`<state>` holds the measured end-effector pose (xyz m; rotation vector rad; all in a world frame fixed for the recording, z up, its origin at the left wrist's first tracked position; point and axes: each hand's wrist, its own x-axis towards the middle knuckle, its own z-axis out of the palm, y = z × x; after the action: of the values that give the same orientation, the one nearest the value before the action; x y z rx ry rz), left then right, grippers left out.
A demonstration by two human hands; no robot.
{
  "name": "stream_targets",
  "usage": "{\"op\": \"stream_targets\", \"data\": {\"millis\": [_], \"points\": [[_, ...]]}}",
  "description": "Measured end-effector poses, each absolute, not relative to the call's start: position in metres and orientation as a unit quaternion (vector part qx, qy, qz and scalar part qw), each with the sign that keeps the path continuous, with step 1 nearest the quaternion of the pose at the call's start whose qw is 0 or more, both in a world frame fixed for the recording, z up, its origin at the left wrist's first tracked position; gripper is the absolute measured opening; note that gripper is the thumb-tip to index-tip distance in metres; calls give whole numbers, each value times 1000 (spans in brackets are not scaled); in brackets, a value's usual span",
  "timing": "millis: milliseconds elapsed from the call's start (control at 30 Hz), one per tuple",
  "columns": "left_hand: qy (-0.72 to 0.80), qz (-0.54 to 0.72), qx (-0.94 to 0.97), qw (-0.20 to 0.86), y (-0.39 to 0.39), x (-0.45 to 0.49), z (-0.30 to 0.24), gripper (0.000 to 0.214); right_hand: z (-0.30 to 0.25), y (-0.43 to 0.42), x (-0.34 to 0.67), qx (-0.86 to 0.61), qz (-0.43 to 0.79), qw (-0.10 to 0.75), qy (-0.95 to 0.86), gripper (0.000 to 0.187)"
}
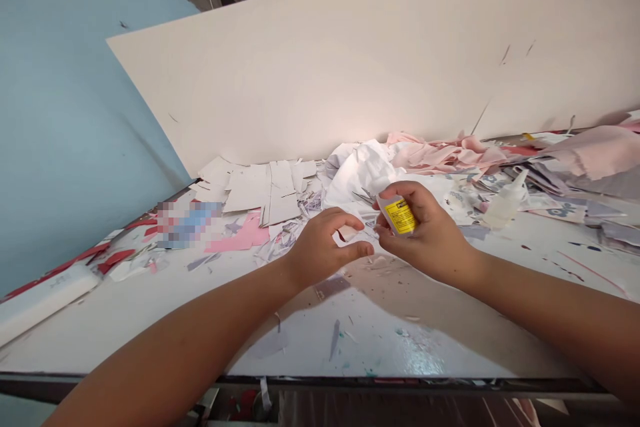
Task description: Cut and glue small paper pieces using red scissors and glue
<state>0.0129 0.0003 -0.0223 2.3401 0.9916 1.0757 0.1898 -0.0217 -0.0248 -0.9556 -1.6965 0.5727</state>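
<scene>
My right hand (430, 233) is closed around a small glue bottle with a yellow label (399, 215), its tip tilted down and to the left. My left hand (323, 247) pinches a small pale scrap of paper (347, 233) between thumb and fingers, right beside the bottle's tip. Both hands hover just above the white tabletop (380, 327), close together near its middle.
Cut white card pieces (260, 190) and pink scraps (245, 235) lie to the left. Crumpled white and pink paper (400, 157) piles up behind the hands. A clear squeeze bottle (505, 200) lies to the right. A tall white board (375, 60) stands at the back.
</scene>
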Motion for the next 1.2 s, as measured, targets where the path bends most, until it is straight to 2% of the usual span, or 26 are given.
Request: {"op": "stream_targets", "data": {"millis": [200, 467, 767, 1000, 1200], "points": [[371, 392, 819, 197, 3, 11, -22, 29, -17, -28, 190, -382, 367, 490, -692, 46], [356, 388, 824, 210, 4, 11, -23, 31, -19, -28, 190, -370, 337, 472, -725, 45], [344, 379, 834, 205, 3, 11, -23, 32, -22, -30, 194, -365, 242, 457, -774, 45], [341, 376, 841, 190, 4, 13, -25, 31, -27, -31, 190, -376, 250, 469, -760, 42], [345, 381, 833, 205, 1, 14, -23, 29, -26, -30, 189, -375, 302, 481, -733, 46]]}}
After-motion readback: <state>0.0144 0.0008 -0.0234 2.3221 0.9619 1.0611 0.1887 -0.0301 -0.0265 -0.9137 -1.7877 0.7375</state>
